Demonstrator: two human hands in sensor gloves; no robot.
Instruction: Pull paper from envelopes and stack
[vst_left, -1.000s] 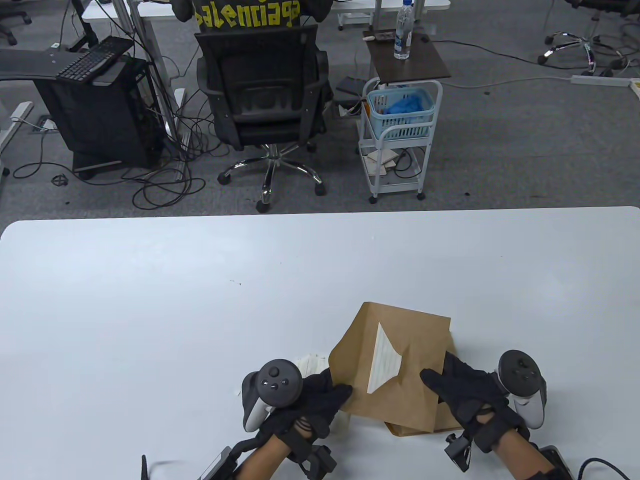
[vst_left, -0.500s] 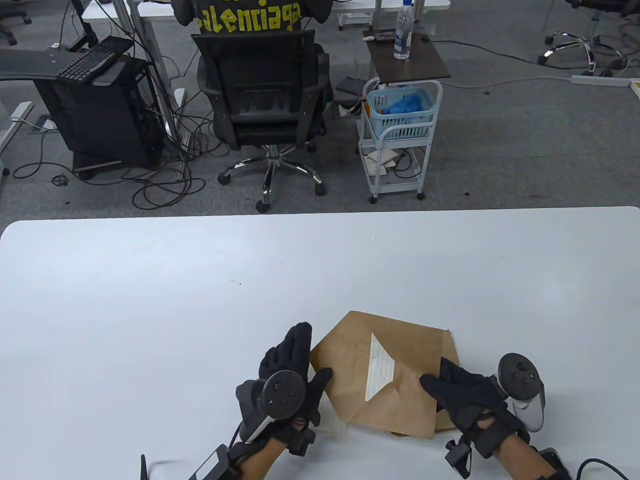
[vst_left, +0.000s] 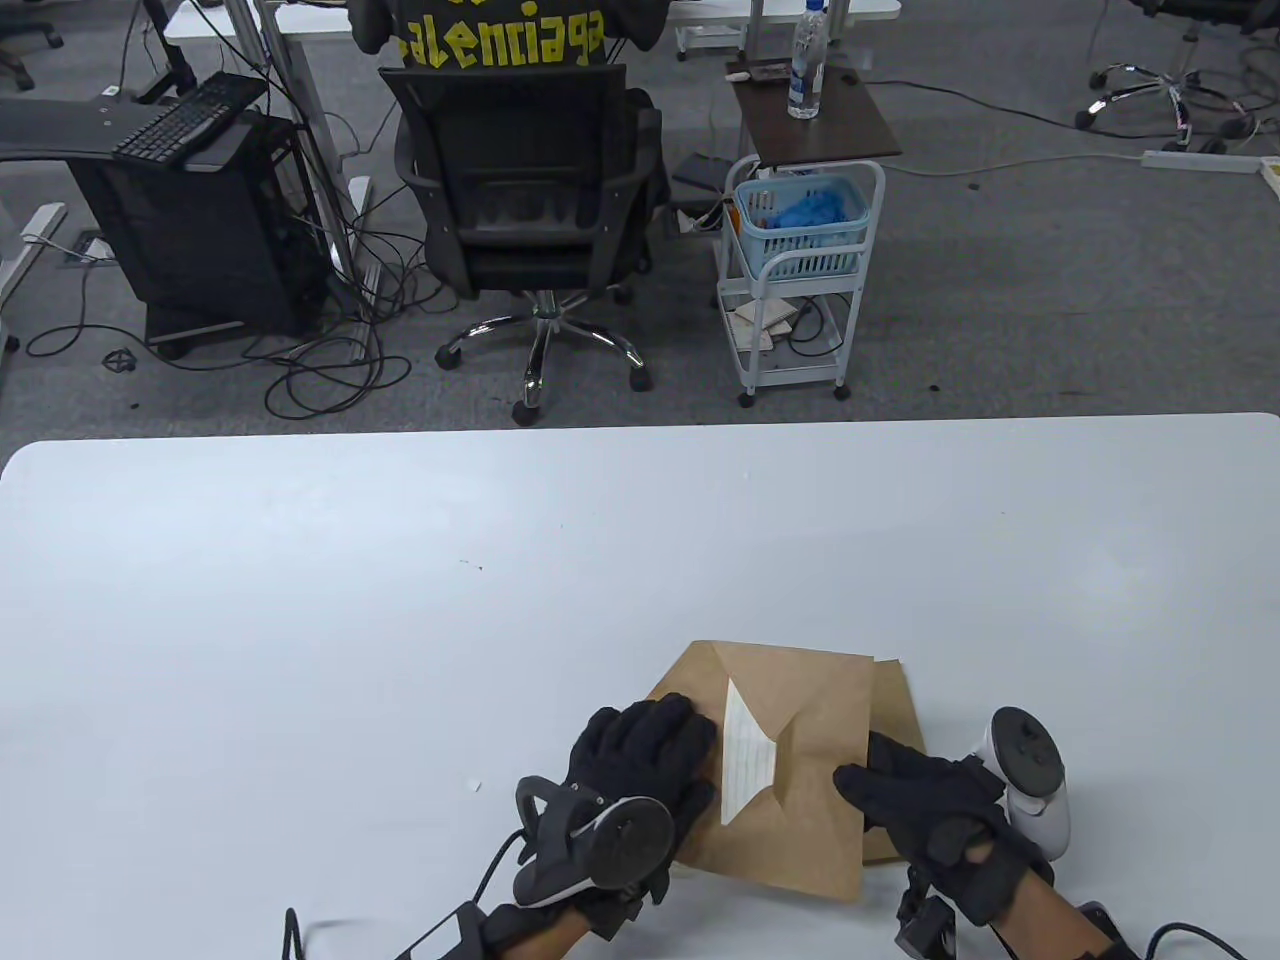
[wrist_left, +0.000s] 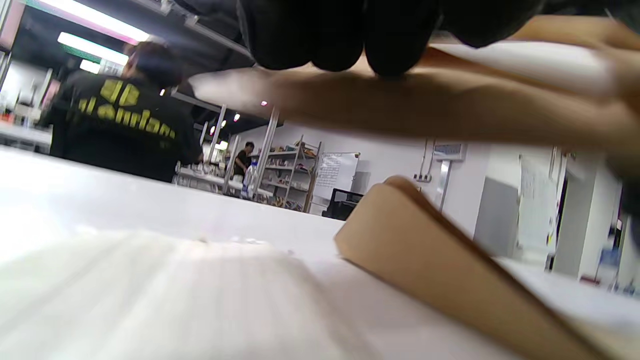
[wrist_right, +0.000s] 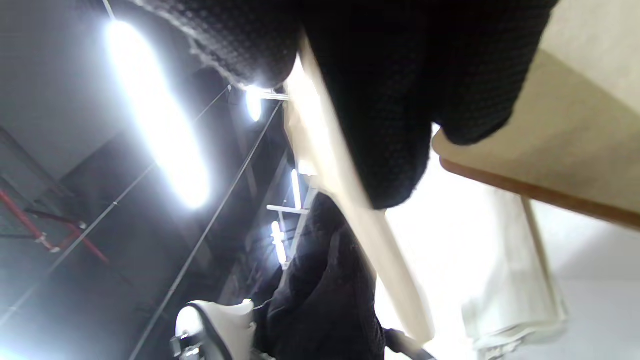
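The wide white bench (vst_left: 300, 600) fills the lower half of the table view, with grey office carpet beyond its far edge. Across that carpet a black mesh office chair (vst_left: 525, 170) carries a seated person in a black shirt with yellow lettering (vst_left: 500, 30), and to its right stands a white wheeled cart (vst_left: 795, 290) with a pale blue basket in its top tier.

Near the bench's front edge, right of centre, a brown kraft paper envelope (vst_left: 790, 770) is held slightly raised, its flap open so that a triangle of white lined paper (vst_left: 748, 765) shows in the opening. A second brown envelope (vst_left: 893, 720) lies underneath, its edge sticking out along the right side.

The left hand (vst_left: 640, 760), in a black glove, lies over the upper envelope's left end; in the left wrist view its fingertips (wrist_left: 350, 40) press on the envelope's top face with the envelope lifted off the bench. The right hand (vst_left: 930, 800), also gloved in black, grips the envelope's right end, and in the right wrist view its fingers (wrist_right: 395, 125) curl over the brown edge.
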